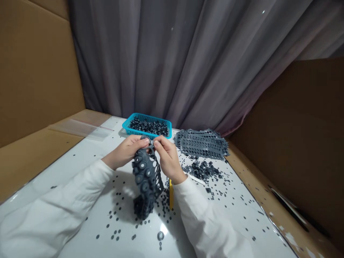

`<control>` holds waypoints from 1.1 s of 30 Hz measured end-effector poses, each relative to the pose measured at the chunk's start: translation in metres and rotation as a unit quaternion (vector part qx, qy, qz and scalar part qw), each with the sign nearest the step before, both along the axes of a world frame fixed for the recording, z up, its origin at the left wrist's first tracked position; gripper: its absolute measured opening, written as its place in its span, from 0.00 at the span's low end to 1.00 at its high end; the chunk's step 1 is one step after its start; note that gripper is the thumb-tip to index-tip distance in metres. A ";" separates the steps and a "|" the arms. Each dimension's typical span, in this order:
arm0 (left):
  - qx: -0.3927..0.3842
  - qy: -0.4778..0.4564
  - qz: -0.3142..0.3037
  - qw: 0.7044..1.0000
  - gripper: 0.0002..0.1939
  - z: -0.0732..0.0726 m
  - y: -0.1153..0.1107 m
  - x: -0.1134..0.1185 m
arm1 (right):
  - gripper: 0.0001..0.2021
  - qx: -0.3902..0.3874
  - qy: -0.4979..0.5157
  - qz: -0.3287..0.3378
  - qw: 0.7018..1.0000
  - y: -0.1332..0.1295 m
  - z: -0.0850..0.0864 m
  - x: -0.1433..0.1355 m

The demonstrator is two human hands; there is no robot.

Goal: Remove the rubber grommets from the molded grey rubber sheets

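A dark grey rubber sheet full of round holes [145,175] hangs bent between my hands above the white table. My left hand [131,147] pinches its top edge from the left, thumb on top. Close beside it, my right hand [168,156] grips the same edge between thumb and fingers. The sheet's lower end curls near the tabletop. Small dark discs [115,233] lie scattered below and around it. A yellow strip-like tool [171,195] lies partly hidden by my right wrist.
Behind my hands stands a blue basket [169,130] of small dark parts. Stacked perforated sheets [201,143] lie at the back right, with a pile of dark pieces [205,170] in front. Clear plastic bags [88,129] are at the back left. Cardboard walls flank the table.
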State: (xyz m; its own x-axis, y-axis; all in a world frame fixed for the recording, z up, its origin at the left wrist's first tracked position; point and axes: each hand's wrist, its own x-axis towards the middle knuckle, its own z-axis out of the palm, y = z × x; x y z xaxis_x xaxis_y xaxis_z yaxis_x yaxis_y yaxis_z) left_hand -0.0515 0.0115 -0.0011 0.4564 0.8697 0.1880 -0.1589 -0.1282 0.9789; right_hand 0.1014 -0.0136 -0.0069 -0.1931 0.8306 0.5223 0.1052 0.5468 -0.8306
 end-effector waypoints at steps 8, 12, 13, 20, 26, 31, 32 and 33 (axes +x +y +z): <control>-0.135 -0.148 0.127 0.972 0.11 -0.010 -0.010 0.026 | 0.10 -0.124 0.251 -0.039 0.959 0.006 -0.027 -0.027; -0.215 -0.200 0.085 0.952 0.10 -0.002 -0.014 0.023 | 0.11 -0.125 0.346 -0.048 0.929 0.013 -0.019 -0.021; -0.228 -0.198 0.066 0.951 0.10 0.000 -0.015 0.021 | 0.11 -0.113 0.366 -0.052 0.922 0.015 -0.017 -0.018; -0.173 -0.133 0.055 0.974 0.15 0.005 -0.010 0.011 | 0.12 -0.105 0.223 -0.119 0.962 0.054 -0.027 0.011; -0.193 -0.119 0.084 0.970 0.14 0.001 0.004 0.009 | 0.13 -0.164 -0.002 -0.200 0.966 0.140 -0.044 0.042; -0.220 -0.082 0.129 0.963 0.14 -0.007 0.023 -0.001 | 0.19 -0.158 -0.112 -0.203 0.960 0.172 -0.036 0.043; -0.213 -0.081 0.133 0.965 0.13 -0.006 0.024 -0.003 | 0.21 -0.146 -0.123 -0.189 0.963 0.171 -0.034 0.039; -0.206 -0.082 0.132 0.966 0.12 -0.004 0.025 -0.006 | 0.22 -0.131 -0.131 -0.168 0.968 0.168 -0.031 0.035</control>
State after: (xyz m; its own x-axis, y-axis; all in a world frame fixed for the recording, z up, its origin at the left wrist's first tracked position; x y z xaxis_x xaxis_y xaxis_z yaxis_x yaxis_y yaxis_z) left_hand -0.0570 0.0365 -0.0054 0.2021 0.9681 -0.1478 -0.3314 0.2096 0.9199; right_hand 0.1360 0.1541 -0.0376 0.0128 0.9669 0.2547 0.4664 0.2196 -0.8569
